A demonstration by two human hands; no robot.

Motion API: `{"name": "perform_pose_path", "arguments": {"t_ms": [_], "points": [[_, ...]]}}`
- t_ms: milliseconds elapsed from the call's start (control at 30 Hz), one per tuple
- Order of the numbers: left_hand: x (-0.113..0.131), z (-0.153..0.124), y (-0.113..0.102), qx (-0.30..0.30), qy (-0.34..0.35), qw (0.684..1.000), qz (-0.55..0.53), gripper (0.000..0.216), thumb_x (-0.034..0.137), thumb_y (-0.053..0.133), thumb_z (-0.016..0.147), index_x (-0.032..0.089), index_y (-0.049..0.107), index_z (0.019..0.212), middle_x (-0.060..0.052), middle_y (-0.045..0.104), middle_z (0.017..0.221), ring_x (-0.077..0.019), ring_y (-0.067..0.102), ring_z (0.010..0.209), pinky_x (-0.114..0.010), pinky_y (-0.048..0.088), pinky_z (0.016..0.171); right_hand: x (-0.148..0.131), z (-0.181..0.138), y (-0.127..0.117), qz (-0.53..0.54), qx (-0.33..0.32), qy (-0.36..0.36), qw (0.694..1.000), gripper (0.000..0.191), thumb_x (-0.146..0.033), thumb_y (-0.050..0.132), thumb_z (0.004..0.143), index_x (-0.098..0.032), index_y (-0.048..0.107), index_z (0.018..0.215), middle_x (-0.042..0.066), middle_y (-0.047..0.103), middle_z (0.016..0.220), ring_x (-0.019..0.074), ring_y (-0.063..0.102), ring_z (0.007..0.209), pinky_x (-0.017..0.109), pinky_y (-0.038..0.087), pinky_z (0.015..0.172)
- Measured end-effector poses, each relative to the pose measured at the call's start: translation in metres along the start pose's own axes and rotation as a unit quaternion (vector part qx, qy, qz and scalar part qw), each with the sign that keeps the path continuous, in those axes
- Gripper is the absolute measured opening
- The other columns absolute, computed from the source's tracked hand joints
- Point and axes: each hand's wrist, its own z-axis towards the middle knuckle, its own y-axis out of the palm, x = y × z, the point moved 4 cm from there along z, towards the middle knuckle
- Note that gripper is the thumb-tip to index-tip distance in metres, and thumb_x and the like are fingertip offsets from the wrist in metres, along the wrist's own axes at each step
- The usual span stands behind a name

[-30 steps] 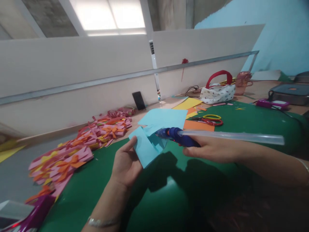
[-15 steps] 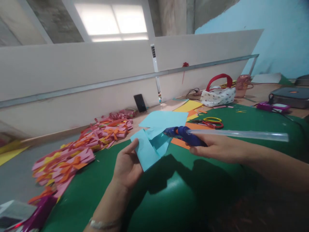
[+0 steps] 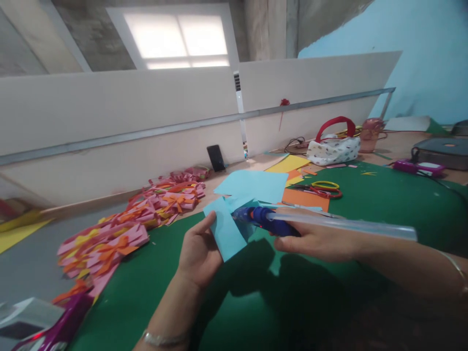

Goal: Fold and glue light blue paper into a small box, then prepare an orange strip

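My left hand (image 3: pixel 199 253) grips a folded light-blue paper piece (image 3: pixel 226 231) above the green table cover (image 3: pixel 153 278). My right hand (image 3: pixel 314 239) is wrapped round a blue glue gun (image 3: pixel 266 220) with a long clear glue stick (image 3: pixel 347 225) sticking out behind. The gun's nozzle touches the folded paper near its upper right edge. A flat light-blue sheet (image 3: pixel 256 185) lies just behind them.
Pink and orange paper bows (image 3: pixel 139 214) are heaped at the left. Orange paper (image 3: pixel 305 199), yellow paper (image 3: pixel 288 163) and scissors (image 3: pixel 321 187) lie behind. A patterned bag with a red handle (image 3: pixel 334 146), a black phone (image 3: pixel 216 158) and a purple device (image 3: pixel 417 167) stand farther back.
The glue gun moved left, its nozzle now deeper against the folded paper. My left hand shifted the paper slightly. The view tilted down a little.
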Motion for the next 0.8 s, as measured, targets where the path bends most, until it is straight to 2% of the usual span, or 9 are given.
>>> {"name": "perform_pose_path", "arguments": {"t_ms": [133, 300, 400, 600, 700, 800], "points": [[-0.001, 0.000, 0.001, -0.005, 0.000, 1.000, -0.001, 0.035, 0.016, 0.045, 0.084, 0.008, 0.056, 0.116, -0.011, 0.073, 0.081, -0.0265, 0.070, 0.077, -0.046, 0.052, 0.083, 0.007, -0.008, -0.007, 0.005, 0.005, 0.076, 0.997, 0.025, -0.041, 0.051, 0.078, -0.017, 0.058, 0.085, 0.005, 0.059, 0.084, 0.0200, 0.052, 0.075, 0.029, 0.041, 0.062], [-0.001, 0.000, 0.001, -0.001, -0.001, 1.000, -0.010, 0.034, 0.016, 0.045, 0.084, 0.006, 0.056, 0.116, -0.012, 0.073, 0.080, -0.0269, 0.069, 0.079, -0.046, 0.051, 0.084, 0.016, -0.017, -0.012, 0.085, -0.003, 0.100, 0.991, 0.037, -0.042, 0.047, 0.080, -0.016, 0.056, 0.105, 0.008, 0.060, 0.094, 0.0236, 0.055, 0.083, 0.033, 0.044, 0.070], [-0.001, 0.000, 0.001, -0.001, -0.004, 1.000, -0.010, 0.034, 0.015, 0.044, 0.085, 0.007, 0.056, 0.115, -0.012, 0.073, 0.081, -0.0270, 0.069, 0.079, -0.046, 0.051, 0.084, 0.020, -0.019, -0.010, 0.090, -0.023, 0.120, 0.988, 0.038, -0.043, 0.045, 0.080, -0.016, 0.055, 0.104, 0.009, 0.060, 0.093, 0.0243, 0.054, 0.081, 0.034, 0.044, 0.068], [0.000, 0.000, 0.001, 0.022, 0.009, 1.000, 0.001, 0.034, 0.014, 0.045, 0.085, 0.008, 0.056, 0.116, -0.011, 0.073, 0.078, -0.0264, 0.070, 0.075, -0.046, 0.053, 0.082, 0.016, -0.017, -0.014, 0.055, 0.012, 0.099, 0.994, 0.033, -0.041, 0.046, 0.079, -0.017, 0.058, 0.099, 0.007, 0.060, 0.091, 0.0231, 0.054, 0.081, 0.034, 0.044, 0.071], [0.001, -0.001, 0.003, 0.019, 0.019, 1.000, 0.007, 0.036, 0.013, 0.043, 0.085, 0.009, 0.054, 0.119, -0.011, 0.073, 0.083, -0.0266, 0.070, 0.079, -0.045, 0.053, 0.083, 0.022, -0.020, -0.018, 0.043, 0.027, 0.085, 0.995, 0.029, -0.040, 0.047, 0.081, -0.017, 0.059, 0.092, 0.006, 0.059, 0.083, 0.0209, 0.053, 0.074, 0.031, 0.043, 0.062], [0.001, -0.001, 0.004, 0.012, 0.021, 1.000, 0.015, 0.037, 0.014, 0.043, 0.084, 0.008, 0.053, 0.120, -0.012, 0.073, 0.086, -0.0278, 0.069, 0.081, -0.045, 0.052, 0.084, 0.035, -0.023, -0.022, 0.076, 0.055, 0.096, 0.991, 0.028, -0.043, 0.050, 0.082, -0.018, 0.058, 0.091, 0.004, 0.058, 0.080, 0.0189, 0.053, 0.071, 0.029, 0.042, 0.058]]}}
